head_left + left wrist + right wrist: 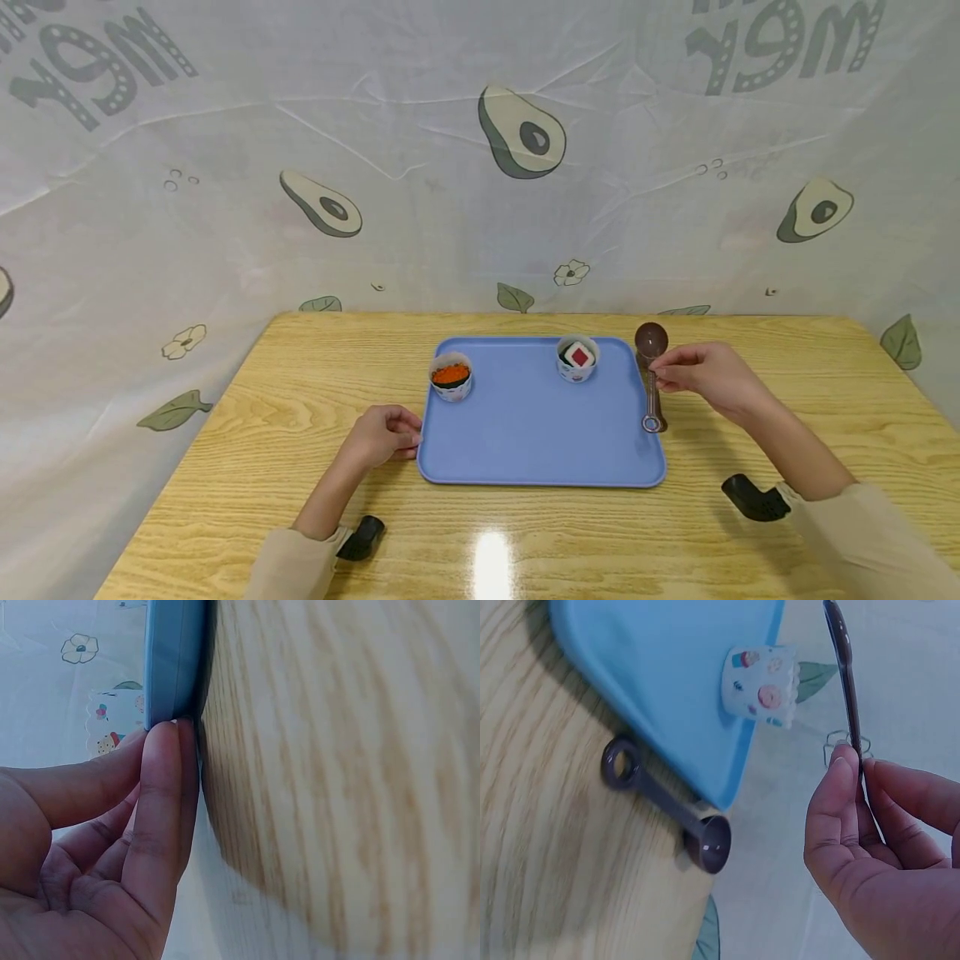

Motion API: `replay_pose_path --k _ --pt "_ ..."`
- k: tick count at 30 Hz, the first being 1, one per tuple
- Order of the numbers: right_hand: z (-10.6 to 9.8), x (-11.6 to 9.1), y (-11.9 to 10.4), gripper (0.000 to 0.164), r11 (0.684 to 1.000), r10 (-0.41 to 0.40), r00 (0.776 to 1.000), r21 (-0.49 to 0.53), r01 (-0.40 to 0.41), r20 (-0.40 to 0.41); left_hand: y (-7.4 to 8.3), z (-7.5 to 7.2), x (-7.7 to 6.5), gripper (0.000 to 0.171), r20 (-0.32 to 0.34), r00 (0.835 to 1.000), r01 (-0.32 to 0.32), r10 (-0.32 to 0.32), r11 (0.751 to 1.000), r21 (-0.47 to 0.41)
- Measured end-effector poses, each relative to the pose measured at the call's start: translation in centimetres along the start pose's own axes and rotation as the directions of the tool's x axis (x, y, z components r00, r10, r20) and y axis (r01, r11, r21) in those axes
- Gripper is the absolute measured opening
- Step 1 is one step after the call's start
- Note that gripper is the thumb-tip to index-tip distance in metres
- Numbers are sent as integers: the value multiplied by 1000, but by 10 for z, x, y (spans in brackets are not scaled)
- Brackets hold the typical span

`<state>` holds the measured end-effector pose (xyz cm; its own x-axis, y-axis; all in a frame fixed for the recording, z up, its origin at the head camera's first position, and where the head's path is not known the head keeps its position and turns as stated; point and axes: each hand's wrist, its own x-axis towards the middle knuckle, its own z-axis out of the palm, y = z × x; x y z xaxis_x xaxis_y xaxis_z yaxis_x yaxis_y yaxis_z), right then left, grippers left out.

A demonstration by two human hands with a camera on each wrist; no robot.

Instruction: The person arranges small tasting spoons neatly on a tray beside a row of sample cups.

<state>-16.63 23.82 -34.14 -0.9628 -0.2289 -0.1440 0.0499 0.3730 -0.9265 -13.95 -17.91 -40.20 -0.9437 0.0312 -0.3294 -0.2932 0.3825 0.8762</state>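
Brown scoop (848,684) pinched in my right hand (701,377), blue tray (540,429) gripped at its left rim by my left hand (384,435).
On my feeds, the right thumb and fingers clasp the scoop by its handle, its ring end reaching out past the fingertips; a second scoop (666,799) lies below them on the wooden table (315,358), just beside the tray. I see the left thumb and fingertips drawn together on the tray's edge. Ahead of those fingers, an orange-topped cup (451,379) stands in the tray's far left corner; left of the right fingers, near the far rim, stands a patterned cup (577,362) holding a white piece with a red centre.
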Motion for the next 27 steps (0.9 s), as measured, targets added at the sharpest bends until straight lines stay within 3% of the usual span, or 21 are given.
replay_pose_path --k 13,27 --pt "29 17 -13 19 999 -30 999 28 30 21 -5 0 1 15 4 1000 -13 13 1000 -5" --pt "57 31 -23 19 999 9 999 40 -10 43 -3 0 -1 14 19 999 -29 29 1000 -4"
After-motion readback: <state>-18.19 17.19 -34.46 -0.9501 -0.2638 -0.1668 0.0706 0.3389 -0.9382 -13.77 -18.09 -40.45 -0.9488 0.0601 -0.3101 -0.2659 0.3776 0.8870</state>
